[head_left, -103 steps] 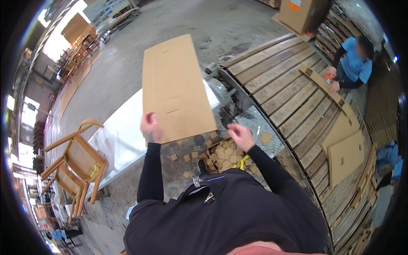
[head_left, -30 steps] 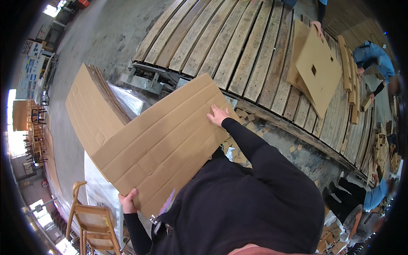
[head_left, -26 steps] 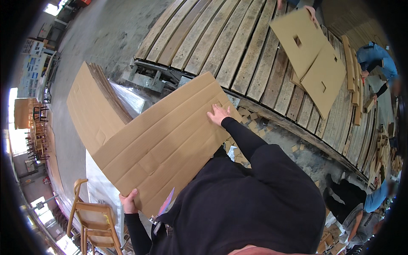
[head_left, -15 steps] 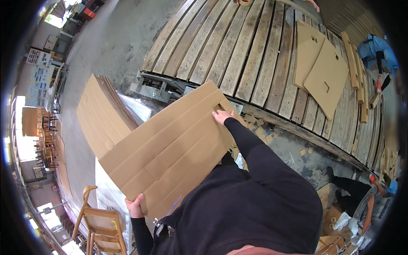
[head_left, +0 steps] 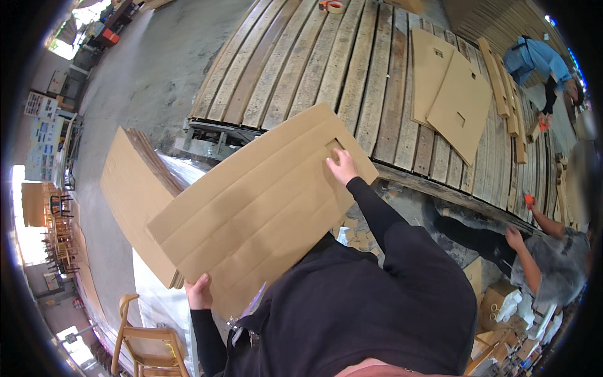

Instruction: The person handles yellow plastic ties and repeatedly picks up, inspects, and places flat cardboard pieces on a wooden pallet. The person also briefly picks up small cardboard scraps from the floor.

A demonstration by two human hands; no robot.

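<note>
A large brown cardboard sheet (head_left: 251,207) with fold lines tilts in front of my body. My left hand (head_left: 199,293) grips its lower left edge, thumb on the face and the other fingers hidden behind. Bent fingers of my right hand (head_left: 342,168) are at the small cut-out slot (head_left: 335,144) near the sheet's upper right end; their tips are partly hidden there. Just left of the sheet, a stack of similar cardboard sheets (head_left: 135,201) stands partly behind it.
A slatted wooden platform (head_left: 301,75) lies ahead, bearing two cut cardboard sheets (head_left: 461,107), wooden bars (head_left: 496,75) and a tape roll (head_left: 335,7). Two people work at right, one in blue (head_left: 540,56), one in grey (head_left: 546,270). A wooden chair (head_left: 147,342) stands lower left.
The held sheet has swung slightly, its right end now further right. My right hand has shifted right and its fingers have bent at the slot. The person in grey has moved further into view.
</note>
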